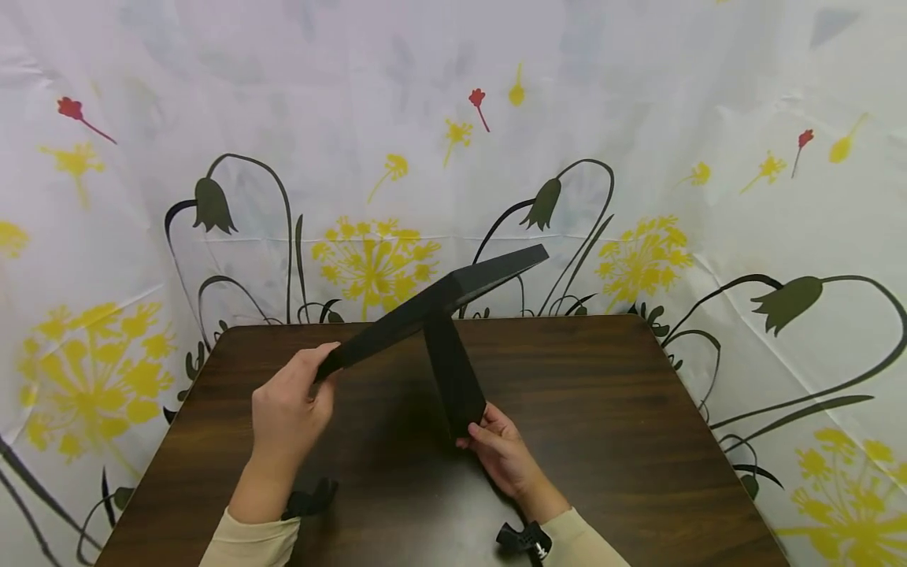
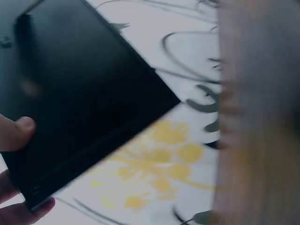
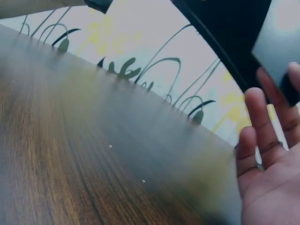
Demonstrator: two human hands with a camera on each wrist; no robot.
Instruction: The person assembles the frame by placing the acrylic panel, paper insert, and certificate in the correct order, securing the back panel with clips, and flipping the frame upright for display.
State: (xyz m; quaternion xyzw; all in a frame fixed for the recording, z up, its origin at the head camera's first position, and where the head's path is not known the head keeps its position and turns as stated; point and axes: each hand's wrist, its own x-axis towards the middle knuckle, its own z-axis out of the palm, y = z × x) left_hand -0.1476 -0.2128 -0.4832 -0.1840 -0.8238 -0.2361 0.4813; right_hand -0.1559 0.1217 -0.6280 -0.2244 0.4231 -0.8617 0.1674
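A black hinged piece made of flat, stiff panels point(image 1: 397, 319) is held up over the table. Its upper part bends at a ridge, and a narrower panel point(image 1: 453, 374) slants down from under that ridge. My left hand point(image 1: 286, 402) pinches the low left end of the upper part; in the left wrist view the thumb point(image 2: 21, 133) lies on its dark, smooth face, with fingers around the edge. At the bottom of the slanting panel, my right hand point(image 1: 506, 457) grips the end between thumb and fingers. One panel face point(image 3: 276, 47) catches light in the right wrist view.
The dark wood-grain table point(image 1: 602, 409) lies below both hands. A white cloth point(image 1: 439, 118) printed with flowers hangs behind and around it. Black straps point(image 1: 524, 539) sit on both wrists. Two tiny pale specks point(image 3: 143, 181) show on the tabletop.
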